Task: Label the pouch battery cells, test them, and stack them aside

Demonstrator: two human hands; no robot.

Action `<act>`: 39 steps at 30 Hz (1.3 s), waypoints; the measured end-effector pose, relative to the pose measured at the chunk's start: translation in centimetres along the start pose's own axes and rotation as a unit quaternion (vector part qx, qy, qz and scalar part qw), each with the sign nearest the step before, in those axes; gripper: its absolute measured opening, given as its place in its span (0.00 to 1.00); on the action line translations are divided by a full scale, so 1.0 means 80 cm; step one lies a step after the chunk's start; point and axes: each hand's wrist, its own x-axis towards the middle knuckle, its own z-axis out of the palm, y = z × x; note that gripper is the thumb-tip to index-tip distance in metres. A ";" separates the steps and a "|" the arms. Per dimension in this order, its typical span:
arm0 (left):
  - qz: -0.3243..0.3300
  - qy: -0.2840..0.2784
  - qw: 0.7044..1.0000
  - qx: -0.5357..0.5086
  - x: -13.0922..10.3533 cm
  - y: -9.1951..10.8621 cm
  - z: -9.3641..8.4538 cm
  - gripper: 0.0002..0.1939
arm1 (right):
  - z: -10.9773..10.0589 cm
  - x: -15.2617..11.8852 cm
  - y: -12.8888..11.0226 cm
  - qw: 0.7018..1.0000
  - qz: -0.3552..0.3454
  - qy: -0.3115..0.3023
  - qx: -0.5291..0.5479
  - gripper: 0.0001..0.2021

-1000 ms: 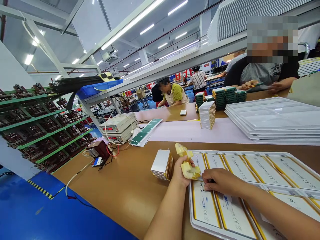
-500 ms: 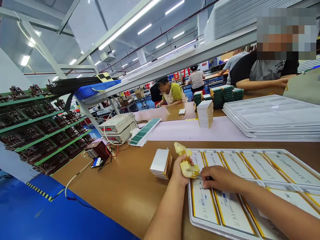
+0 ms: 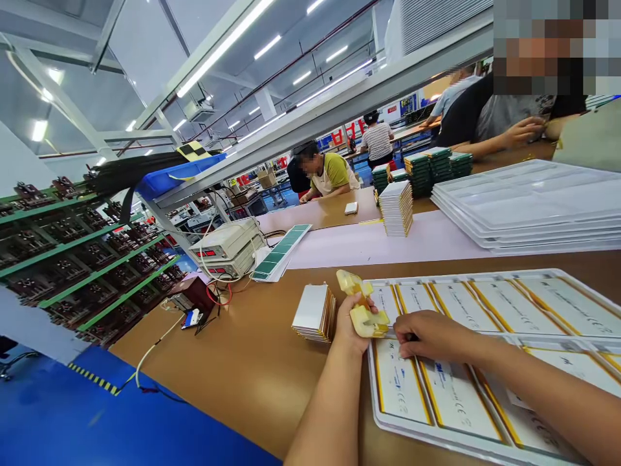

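Observation:
My left hand (image 3: 353, 323) is wrapped round a pale yellow plastic piece (image 3: 369, 322) with a notch in it, above the near left corner region of a white tray (image 3: 376, 417). Just right of it, my right hand (image 3: 424, 335) has its fingers curled and pinched over the tray; what they hold, if anything, is too small to name. Flat white packs with orange edges (image 3: 398, 382) lie in two rows in the tray. Left of my left hand stands a stack of similar packs (image 3: 313, 310) on the brown table.
White measuring boxes (image 3: 228, 243) and a green-squared sheet (image 3: 281, 252) stand at the left back. Beyond the tray are a tall pack stack (image 3: 396, 207) and piled white trays (image 3: 528, 204). A dark red device (image 3: 196, 294) with cables sits left. Several people sit further back.
The camera view has shifted slightly. Both hands stay close together over the tray, the left still round the yellow piece. The person at the upper right has moved their hands.

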 end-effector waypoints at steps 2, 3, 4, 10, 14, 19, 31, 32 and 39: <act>-0.002 -0.002 1.000 0.004 0.000 0.000 0.001 0.08 | 0.000 -0.001 -0.004 1.000 -0.006 0.003 0.010 0.06; -0.002 -0.003 1.000 0.005 0.001 0.000 0.001 0.08 | 0.000 -0.001 -0.005 1.000 -0.008 0.003 0.014 0.06; -0.002 -0.003 1.000 0.006 0.001 0.000 0.001 0.08 | 0.000 -0.002 -0.007 1.000 -0.008 0.004 0.016 0.05; 0.004 0.000 1.000 0.008 0.000 0.000 0.001 0.07 | 0.003 -0.005 -0.020 1.000 0.017 0.025 -0.010 0.07; 0.004 0.005 1.000 0.016 0.001 0.000 -0.001 0.07 | 0.002 -0.006 -0.025 0.998 0.001 -0.009 0.061 0.07; 0.002 -0.004 1.000 0.012 0.003 0.003 0.002 0.06 | -0.034 -0.017 0.004 0.963 -0.046 -0.108 0.241 0.13; -0.003 -0.037 0.999 0.023 0.009 0.009 0.007 0.07 | -0.053 -0.024 0.034 0.990 0.045 -0.131 0.023 0.07; -0.001 -0.037 0.999 0.024 0.009 0.009 0.008 0.07 | -0.052 -0.024 0.032 0.987 0.036 -0.151 0.036 0.07; -0.007 -0.034 0.999 0.013 0.009 0.008 0.004 0.07 | -0.054 -0.026 0.033 0.994 0.071 -0.085 -0.020 0.07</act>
